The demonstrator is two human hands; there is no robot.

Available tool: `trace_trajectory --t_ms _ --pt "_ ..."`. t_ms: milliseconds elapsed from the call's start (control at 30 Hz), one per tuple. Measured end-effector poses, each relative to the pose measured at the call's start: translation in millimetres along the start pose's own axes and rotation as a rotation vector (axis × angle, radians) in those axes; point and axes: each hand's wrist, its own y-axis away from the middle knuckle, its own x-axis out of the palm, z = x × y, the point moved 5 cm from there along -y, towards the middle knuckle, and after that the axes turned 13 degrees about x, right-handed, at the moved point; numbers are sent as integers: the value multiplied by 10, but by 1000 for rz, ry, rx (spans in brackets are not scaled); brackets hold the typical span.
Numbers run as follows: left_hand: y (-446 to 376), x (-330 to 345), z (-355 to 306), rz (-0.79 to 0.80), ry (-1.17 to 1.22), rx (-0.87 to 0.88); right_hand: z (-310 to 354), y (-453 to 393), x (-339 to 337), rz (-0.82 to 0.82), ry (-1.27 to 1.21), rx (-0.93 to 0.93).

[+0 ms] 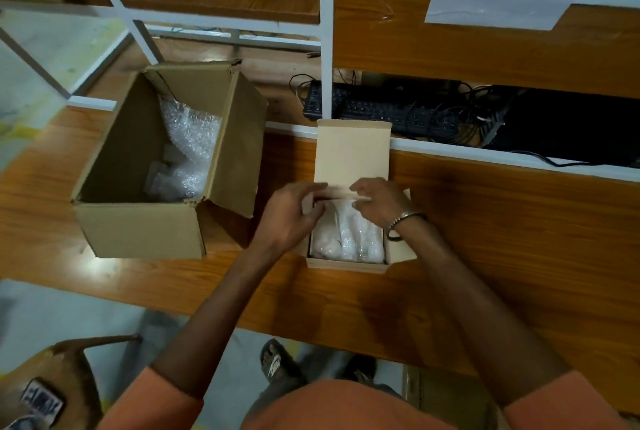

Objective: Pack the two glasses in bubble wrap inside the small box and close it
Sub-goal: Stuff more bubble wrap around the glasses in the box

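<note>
The small cardboard box (346, 267) sits on the wooden table, its lid (353, 152) standing open at the far side. Inside lie two glasses wrapped in bubble wrap (346, 239), side by side. My left hand (287, 218) and my right hand (381, 201) hover over the far end of the box opening. Both pinch a thin pale strip (337, 191) that runs along the fold of the lid; I cannot tell whether it is a flap or tape.
A large open carton (138, 232) with loose bubble wrap (190, 138) stands to the left on the table (519, 239). A black keyboard (381, 107) and cables lie on the shelf behind. A chair (69, 360) with a phone is at lower left.
</note>
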Motion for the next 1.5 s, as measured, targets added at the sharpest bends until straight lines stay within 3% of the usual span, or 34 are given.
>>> trace_trajectory --t_ms 167,300,567,700,867,1033,1200,1367,1433,1500 --pt "-59 -839 -190 -282 18 8 1043 127 -318 -61 -62 -266" --pt "131 -1483 92 -452 -87 -82 1852 256 -273 -33 -97 -440" --pt "601 -2271 935 -338 -434 -308 3122 156 178 -52 123 -623" --pt "621 -2269 1141 -215 -486 -372 3419 -164 552 -115 448 -484" --pt "589 -2194 1346 -171 -452 -406 3662 -505 877 -32 724 -297" --pt "581 -2163 1433 -190 -473 -334 3671 -756 1018 61 550 -127" --pt "627 -2165 1543 -210 -475 -350 3696 -679 936 -91 394 -217" --pt "581 -2155 1557 -208 -415 -398 3644 -543 567 69 171 -232" --pt "520 -2147 1568 -198 -215 -459 3579 -424 388 192 -21 -246" --pt "449 -2204 1547 -294 119 -479 3498 -295 220 343 -285 -247"
